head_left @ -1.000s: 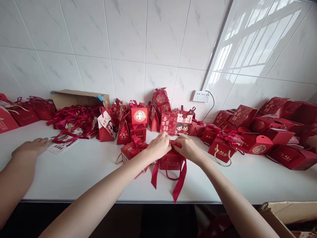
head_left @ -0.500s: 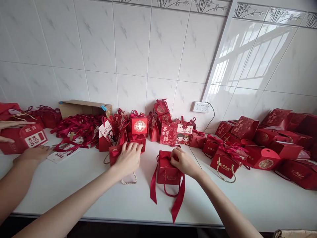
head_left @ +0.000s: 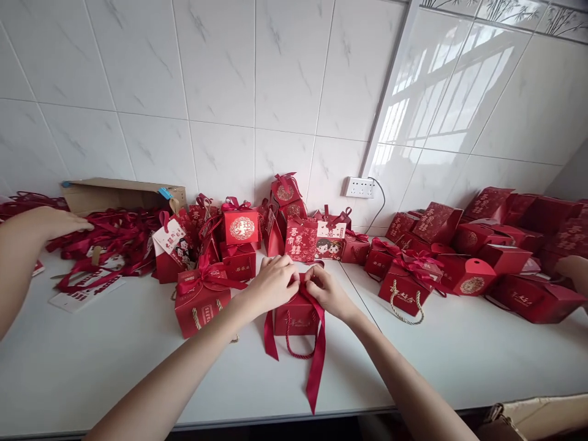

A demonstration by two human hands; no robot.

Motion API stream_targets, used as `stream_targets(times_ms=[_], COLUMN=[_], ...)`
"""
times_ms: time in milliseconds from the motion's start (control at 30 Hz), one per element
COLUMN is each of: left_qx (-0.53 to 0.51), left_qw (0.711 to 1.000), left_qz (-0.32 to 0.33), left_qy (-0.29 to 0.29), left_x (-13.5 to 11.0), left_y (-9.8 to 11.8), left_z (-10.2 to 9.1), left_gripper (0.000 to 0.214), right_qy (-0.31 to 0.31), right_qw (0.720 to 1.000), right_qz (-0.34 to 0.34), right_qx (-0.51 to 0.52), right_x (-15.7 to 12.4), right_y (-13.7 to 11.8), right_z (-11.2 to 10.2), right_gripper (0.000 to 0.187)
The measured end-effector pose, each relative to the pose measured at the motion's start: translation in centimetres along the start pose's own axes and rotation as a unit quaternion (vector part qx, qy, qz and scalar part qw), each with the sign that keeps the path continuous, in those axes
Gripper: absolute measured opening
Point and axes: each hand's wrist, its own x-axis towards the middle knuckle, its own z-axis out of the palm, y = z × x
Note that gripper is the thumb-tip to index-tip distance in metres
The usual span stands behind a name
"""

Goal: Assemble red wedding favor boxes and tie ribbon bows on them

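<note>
In front of me on the white table stands a small red gift box (head_left: pixel 294 320) with a dark red twisted-cord handle. A dark red satin ribbon (head_left: pixel 315 367) lies over its top, both tails hanging down the front. My left hand (head_left: pixel 274 283) is closed at the top left of the box, fingertips bent down at the ribbon. Facing it, my right hand (head_left: pixel 328 295) pinches the ribbon at the top right. The fingers partly hide the ribbon's middle. Left of my left hand is another red box (head_left: pixel 195 309) with a ribbon bow and cream cord handle.
A co-worker's hand (head_left: pixel 57 222) reaches over piled red ribbons (head_left: pixel 103 236) by an open cardboard box (head_left: pixel 124 195). Printed cards (head_left: pixel 87 293) lie in front. Finished-looking red boxes (head_left: pixel 241 226) line the wall. More boxes (head_left: pixel 533 306) crowd the right, near another person's hand (head_left: pixel 574 272).
My left hand has left the box on the left and joined my right hand at the middle box. The view has shifted. A co-worker's hand now hovers over the ribbon pile.
</note>
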Motion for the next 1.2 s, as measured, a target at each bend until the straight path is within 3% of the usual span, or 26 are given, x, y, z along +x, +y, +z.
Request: stream_targets(times_ms=[167, 267, 333, 433, 600, 733, 1000, 1100, 1200], left_qx=[-0.083, -0.109, -0.118, -0.128, -0.139, -0.141, -0.160, -0.170, -0.180], left_qw=[0.982, 0.973, 0.971, 0.971, 0.971, 0.974, 0.981, 0.981, 0.980], left_qz=[0.055, 0.071, 0.077, 0.074, 0.076, 0.072, 0.040, 0.029, 0.030], left_qy=[0.160, 0.191, 0.191, 0.189, 0.179, 0.159, 0.104, 0.086, 0.075], left_x=[-0.8, -0.8, -0.7, -0.7, -0.9, -0.9, -0.8, -0.8, -0.9], left_y=[-1.2, -1.6, -1.7, -1.8, -1.9, -1.8, -1.3, -1.3, -1.4], left_z=[1.7, 2.3, 2.5, 2.4, 2.4, 2.2, 1.6, 1.5, 1.5], left_gripper=[0.008, 0.007, 0.008, 0.010, 0.012, 0.014, 0.016, 0.016, 0.016], right_qy=[-0.004, -0.028, -0.052, -0.097, -0.154, -0.173, -0.137, -0.118, -0.016], right_qw=[0.998, 0.998, 0.998, 0.987, 0.944, 0.911, 0.832, 0.827, 0.834], right_qz=[0.025, 0.034, 0.030, 0.062, 0.114, 0.122, 0.223, 0.199, 0.139], right_qx=[0.064, 0.043, 0.031, 0.113, 0.268, 0.353, 0.488, 0.512, 0.533], right_x=[0.0, 0.2, 0.4, 0.7, 1.3, 1.7, 0.8, 0.6, 0.8], right_y=[0.2, -0.2, -0.3, -0.3, -0.3, -0.3, 1.3, 1.3, 0.7], right_z=[0.0, -0.4, -0.7, -1.3, -2.2, -2.7, -3.1, -3.7, -5.1], right_gripper=[0.013, 0.018, 0.021, 0.024, 0.013, 0.018, 0.023, 0.034, 0.027])
